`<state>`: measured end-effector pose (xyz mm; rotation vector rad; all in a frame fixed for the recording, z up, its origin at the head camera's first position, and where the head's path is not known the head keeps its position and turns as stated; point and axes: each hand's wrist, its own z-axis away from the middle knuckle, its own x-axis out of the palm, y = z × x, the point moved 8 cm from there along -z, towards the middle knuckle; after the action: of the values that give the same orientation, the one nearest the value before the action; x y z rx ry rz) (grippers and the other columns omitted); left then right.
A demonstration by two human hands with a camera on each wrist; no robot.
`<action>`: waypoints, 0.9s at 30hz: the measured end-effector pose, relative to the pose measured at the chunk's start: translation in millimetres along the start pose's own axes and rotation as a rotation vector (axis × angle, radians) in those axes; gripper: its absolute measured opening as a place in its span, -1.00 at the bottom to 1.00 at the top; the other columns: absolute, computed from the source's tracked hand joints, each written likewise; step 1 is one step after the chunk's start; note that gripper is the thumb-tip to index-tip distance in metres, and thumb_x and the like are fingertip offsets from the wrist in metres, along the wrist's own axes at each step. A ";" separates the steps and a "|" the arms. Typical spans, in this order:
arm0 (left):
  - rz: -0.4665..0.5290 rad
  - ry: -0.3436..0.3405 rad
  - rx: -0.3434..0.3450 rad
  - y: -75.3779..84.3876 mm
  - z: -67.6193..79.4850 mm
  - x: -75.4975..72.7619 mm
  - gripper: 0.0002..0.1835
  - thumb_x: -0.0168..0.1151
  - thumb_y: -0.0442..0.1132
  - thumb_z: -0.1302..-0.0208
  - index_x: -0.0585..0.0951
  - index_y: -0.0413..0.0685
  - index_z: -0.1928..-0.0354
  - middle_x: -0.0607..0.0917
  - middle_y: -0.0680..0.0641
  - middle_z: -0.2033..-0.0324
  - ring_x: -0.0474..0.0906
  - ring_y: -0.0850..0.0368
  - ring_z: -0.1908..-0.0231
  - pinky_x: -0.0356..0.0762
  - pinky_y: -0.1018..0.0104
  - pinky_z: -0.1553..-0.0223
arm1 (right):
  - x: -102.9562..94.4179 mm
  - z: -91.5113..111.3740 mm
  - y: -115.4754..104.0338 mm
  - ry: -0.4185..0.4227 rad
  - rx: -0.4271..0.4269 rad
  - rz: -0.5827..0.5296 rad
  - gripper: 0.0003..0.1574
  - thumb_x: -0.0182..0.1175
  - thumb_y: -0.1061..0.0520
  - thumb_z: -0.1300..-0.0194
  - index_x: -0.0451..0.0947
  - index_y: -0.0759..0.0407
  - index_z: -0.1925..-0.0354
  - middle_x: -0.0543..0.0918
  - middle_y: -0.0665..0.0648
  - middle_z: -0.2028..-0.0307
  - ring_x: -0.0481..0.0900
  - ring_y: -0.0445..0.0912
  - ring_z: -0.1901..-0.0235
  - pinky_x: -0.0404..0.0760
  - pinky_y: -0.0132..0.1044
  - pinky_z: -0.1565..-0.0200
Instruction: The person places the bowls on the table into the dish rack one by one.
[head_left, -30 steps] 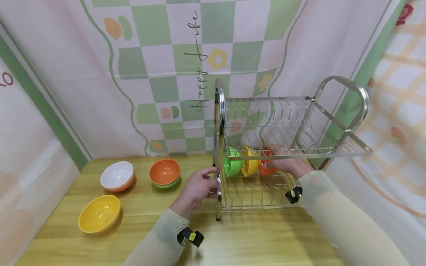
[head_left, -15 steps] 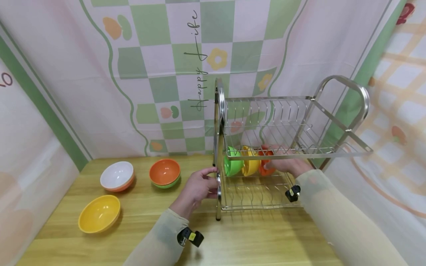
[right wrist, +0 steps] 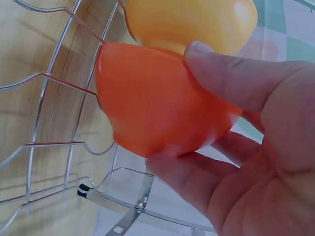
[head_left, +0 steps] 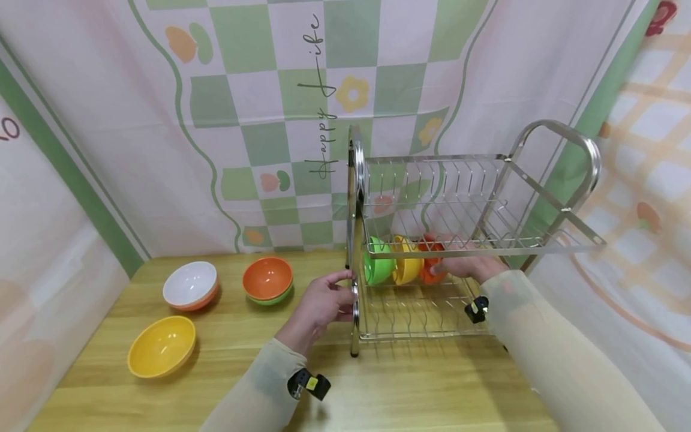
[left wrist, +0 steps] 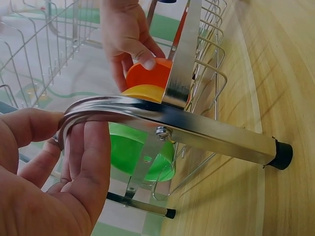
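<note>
A two-tier metal dish rack [head_left: 459, 252] stands on the wooden table. My left hand [head_left: 321, 306] grips its left side frame, thumb and fingers curled round the metal tube [left wrist: 98, 105] in the left wrist view. Under the upper shelf, my right hand [head_left: 466, 267] holds an orange bowl [right wrist: 147, 98] tipped on its side, thumb near its rim and fingers at its base. The orange bowl's edge meets the lower wires in the right wrist view. Left of it, a yellow bowl [head_left: 408, 268] and a green bowl [head_left: 380, 268] stand on edge in the lower tier.
Left of the rack, an orange bowl [head_left: 267, 279] sits in a green one [head_left: 270, 300]. Near the left side are a white-lined bowl [head_left: 190, 284] and a larger yellow bowl [head_left: 162, 347]. A patterned curtain [head_left: 302, 120] hangs close behind.
The orange bowl in my right hand has shifted slightly left, closer to the yellow bowl. My left hand keeps its hold on the frame.
</note>
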<state>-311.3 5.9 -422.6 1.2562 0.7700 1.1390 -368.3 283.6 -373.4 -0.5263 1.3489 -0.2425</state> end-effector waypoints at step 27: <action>0.002 -0.001 -0.021 -1.0 0.1 0.1 -0.42 0.27 -0.52 -0.15 0.57 -0.07 -0.26 0.57 -0.21 0.23 0.62 -0.03 0.39 0.73 0.11 0.30 | -10.2 17.3 -5.9 0.135 -0.013 0.001 0.01 -0.06 -0.30 -0.50 -0.05 0.36 -0.53 -0.06 0.55 -0.45 -0.04 0.52 -0.36 0.00 0.48 -0.28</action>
<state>-311.0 6.1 -423.5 1.2403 0.7549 1.1451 -353.0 287.1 -359.6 -0.5271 1.4831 -0.2724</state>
